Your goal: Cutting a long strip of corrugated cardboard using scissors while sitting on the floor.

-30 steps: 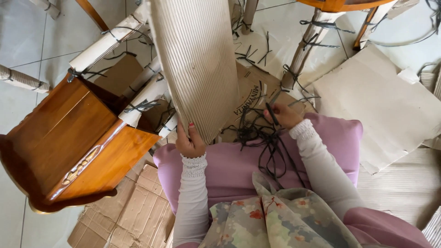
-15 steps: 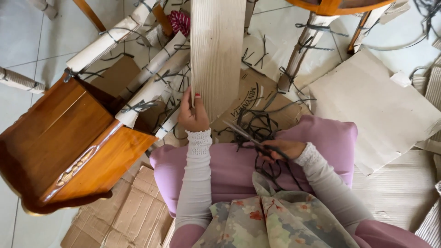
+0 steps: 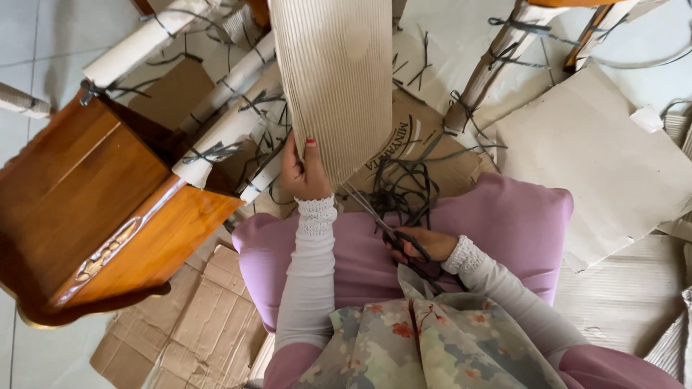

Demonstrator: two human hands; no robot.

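In the head view, a ribbed sheet of corrugated cardboard (image 3: 335, 75) is held upright in front of the person. Its lower left edge is gripped by the left hand (image 3: 304, 173), whose fingers are clamped on the sheet, the thumb lying on the near face. Just below and to the right of the sheet's lower corner, a pair of scissors (image 3: 382, 223) is held by the right hand (image 3: 425, 245); the fingers are closed through the dark handles, and the blades are seen pointing up towards the sheet's bottom edge. Whether the blade tips touch the sheet cannot be told.

Behind the sheet's lower end, a tangle of dark plastic straps (image 3: 411, 180) lies on a flat cardboard piece on the floor. To the left of the sheet, paper-wrapped chair legs (image 3: 231, 130) bound with straps are seen, and further left a polished wooden chair seat (image 3: 94, 209) lies tipped. To the right of the sheet, a large flat cardboard panel (image 3: 598, 151) rests on the floor. Below the sheet, a pink skirt (image 3: 504, 230) and a floral cloth (image 3: 432, 346) cover the lap.
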